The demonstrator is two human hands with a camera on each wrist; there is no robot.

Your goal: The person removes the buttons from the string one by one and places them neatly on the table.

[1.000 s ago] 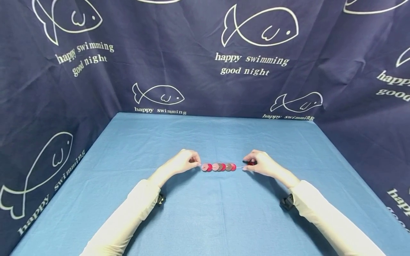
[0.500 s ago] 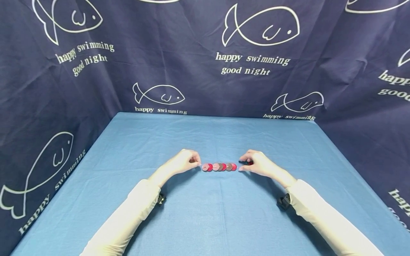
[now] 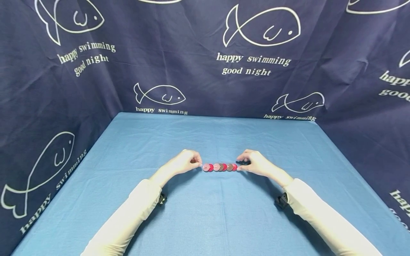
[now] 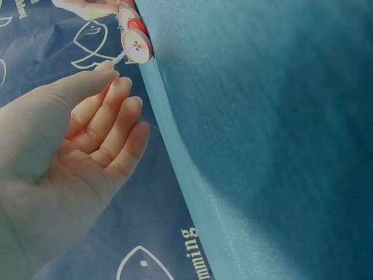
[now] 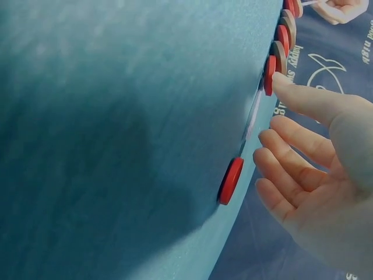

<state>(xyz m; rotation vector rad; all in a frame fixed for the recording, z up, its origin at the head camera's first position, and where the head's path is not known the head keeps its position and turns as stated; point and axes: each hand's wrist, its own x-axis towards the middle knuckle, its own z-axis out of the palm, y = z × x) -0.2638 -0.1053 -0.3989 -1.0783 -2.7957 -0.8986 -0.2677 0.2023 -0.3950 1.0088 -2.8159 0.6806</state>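
Note:
A row of overlapping buttons (image 3: 221,167) in pink, red and brown lies threaded on a pale cord across the blue cloth. At its left end my left hand (image 3: 187,160) pinches the cord (image 4: 120,57) between thumb and index finger, close to a pink button (image 4: 139,48). My right hand (image 3: 257,164) is at the other end, fingers loosely bent and apart. Its thumb touches or nearly touches the end red button (image 5: 270,76). A separate red button (image 5: 231,181) sits farther along the cord, below the right fingers; the hand hides it in the head view.
The table (image 3: 192,220) is covered in blue cloth. Dark blue curtains (image 3: 198,46) printed with white fish and lettering hang at the back and on both sides. Each wrist carries a small black camera (image 3: 282,201).
My right hand has slid left along the cord to the end of the button row. My left hand has stayed in place, still pinching the cord.

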